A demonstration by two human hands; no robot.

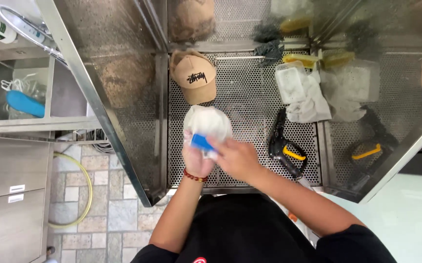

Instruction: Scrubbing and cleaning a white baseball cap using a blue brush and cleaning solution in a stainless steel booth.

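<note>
— Where do the hands sit?
— Left hand [196, 160] cups the white cap [207, 124] from below; right hand [237, 158] grips a blue brush [202, 142] on its near side, long axis pointing left.
— Room around the white cap?
— Tan cap [195, 75] just beyond; spray gun [284, 148] right, perforated tray [250, 97] beneath.

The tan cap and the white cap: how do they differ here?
The tan cap lies untouched on the perforated metal tray; the white cap is held by the left hand. The tan cap bears dark lettering; the white cap looks plain, with a blue brush pressed on it by the right hand.
</note>
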